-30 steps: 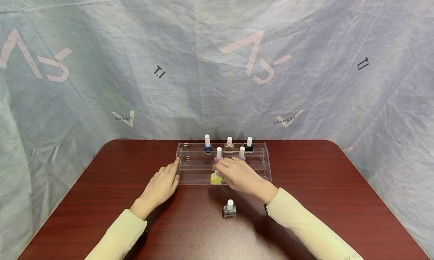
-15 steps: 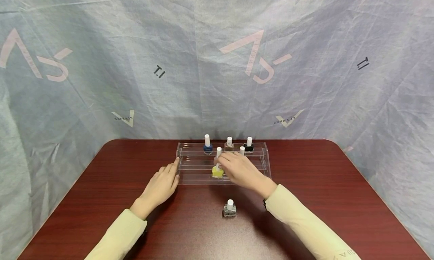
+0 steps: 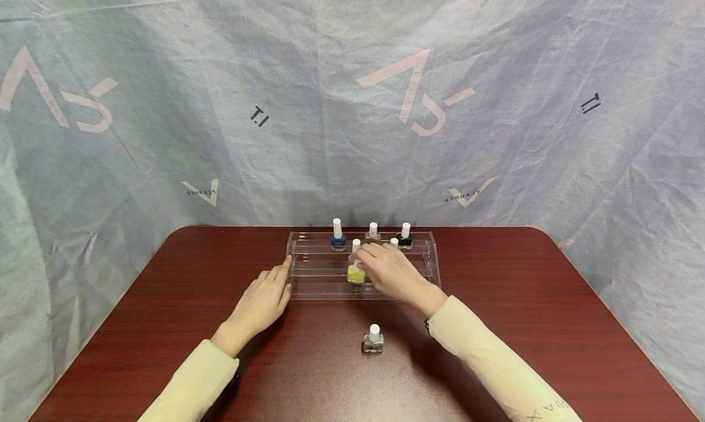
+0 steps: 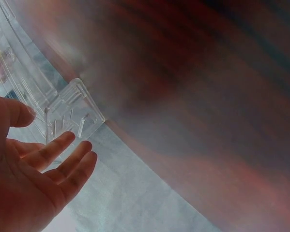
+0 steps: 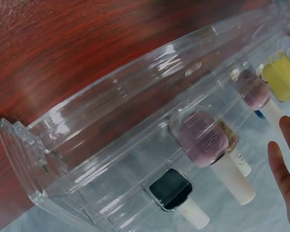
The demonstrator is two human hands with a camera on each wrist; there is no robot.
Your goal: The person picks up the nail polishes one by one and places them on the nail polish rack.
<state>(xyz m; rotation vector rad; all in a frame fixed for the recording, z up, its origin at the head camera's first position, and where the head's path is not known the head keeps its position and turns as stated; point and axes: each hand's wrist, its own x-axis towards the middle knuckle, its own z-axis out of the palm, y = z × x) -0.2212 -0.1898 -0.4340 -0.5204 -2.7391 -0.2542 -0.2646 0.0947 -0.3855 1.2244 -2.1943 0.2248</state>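
Observation:
A clear acrylic tiered rack (image 3: 314, 285) stands on the table, several nail polish bottles upright on its steps. My left hand (image 3: 260, 303) lies against the rack's left end with extended fingers; the left wrist view shows these beside the clear end panel (image 4: 79, 113). With fingers on its white cap, my right hand (image 3: 393, 275) pinches a yellow nail polish bottle (image 3: 356, 275) over the lower steps. Two purple bottles (image 5: 203, 138) stand on a middle step, partly hidden by that hand in the head view. Whether the yellow bottle touches the rack I cannot tell.
On the top step are a blue bottle (image 3: 338, 241), a brownish glitter bottle (image 3: 373, 236) and a black bottle (image 3: 404, 241). A clear-looking bottle with dark flecks (image 3: 373, 344) stands on the dark red table (image 3: 297, 373) in front. A grey cloth (image 3: 308, 165) hangs behind.
My right hand has lifted the yellow bottle from the front step and carried it back and slightly right. The left hand has stayed at the rack's end.

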